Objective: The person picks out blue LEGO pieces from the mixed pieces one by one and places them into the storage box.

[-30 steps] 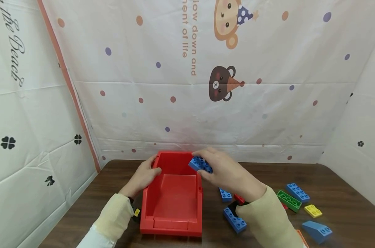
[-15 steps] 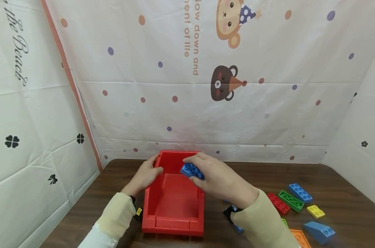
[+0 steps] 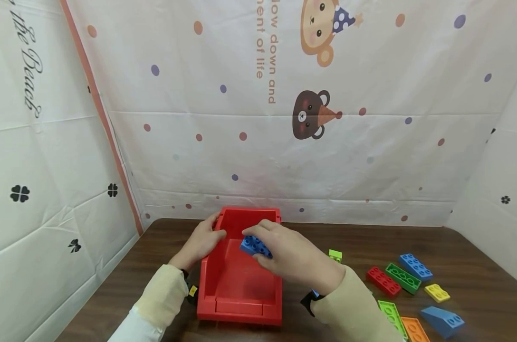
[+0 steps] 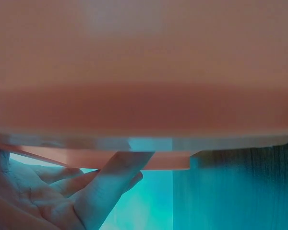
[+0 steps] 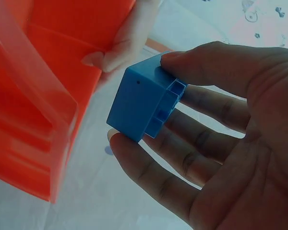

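A red open-front bin [image 3: 245, 289] stands on the table in the head view, and its floor shows bare. My left hand [image 3: 202, 241] grips the bin's left wall near the back, thumb over the inner side. Blurred bin plastic [image 4: 144, 110] fills much of the left wrist view, with the left hand [image 4: 62, 196] partly behind it. My right hand [image 3: 292, 249] pinches a blue building brick [image 3: 254, 246] between thumb and fingers, over the bin's inside. Seen from the right wrist, the brick [image 5: 137, 103] is tilted and apart from the bin.
At the right lie a red brick [image 3: 383, 281], a green brick [image 3: 404, 278], a blue brick [image 3: 415, 266], a yellow brick [image 3: 437, 292] and a blue sloped brick [image 3: 442, 321]. Lime [image 3: 392, 316] and orange [image 3: 414, 330] pieces lie nearer. The right forearm partly hides more bricks.
My right hand has carried the blue brick left and lower, from beside the bin's right wall to over its inside. The left hand keeps its grip on the bin.
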Available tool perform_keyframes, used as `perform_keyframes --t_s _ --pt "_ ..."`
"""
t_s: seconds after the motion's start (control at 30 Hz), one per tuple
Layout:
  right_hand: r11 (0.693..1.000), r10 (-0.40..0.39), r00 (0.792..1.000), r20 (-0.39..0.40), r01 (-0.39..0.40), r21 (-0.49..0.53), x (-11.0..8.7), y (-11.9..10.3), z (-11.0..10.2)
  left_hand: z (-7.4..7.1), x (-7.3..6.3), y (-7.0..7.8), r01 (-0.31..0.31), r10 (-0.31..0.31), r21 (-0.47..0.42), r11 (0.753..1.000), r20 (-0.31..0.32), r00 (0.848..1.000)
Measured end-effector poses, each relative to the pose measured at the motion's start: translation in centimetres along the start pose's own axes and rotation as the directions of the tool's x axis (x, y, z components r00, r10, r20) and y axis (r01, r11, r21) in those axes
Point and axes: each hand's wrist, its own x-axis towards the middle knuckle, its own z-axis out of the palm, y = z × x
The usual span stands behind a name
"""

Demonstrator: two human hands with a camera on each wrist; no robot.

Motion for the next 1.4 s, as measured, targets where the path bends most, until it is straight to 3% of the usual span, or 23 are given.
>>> perform_keyframes --t_s 0.37,1.2,1.4 --pt "0.999 -0.051 0.997 0.063 0.052 -0.008 0.4 -0.4 1.6 0.1 0.1 0.0 -0.002 0.002 0.012 1.000 -0.005 1.000" --pt "0.999 -0.019 0.980 0.198 0.028 -0.045 0.8 -1.1 4.2 0.1 0.2 -0.1 -0.004 0.004 0.018 1.000 -0.012 1.000" --pt "0.999 -0.001 0.973 0.230 0.013 -0.050 0.9 -1.3 4.8 0.1 -0.1 0.0 0.005 -0.005 -0.015 1.000 -0.001 1.000"
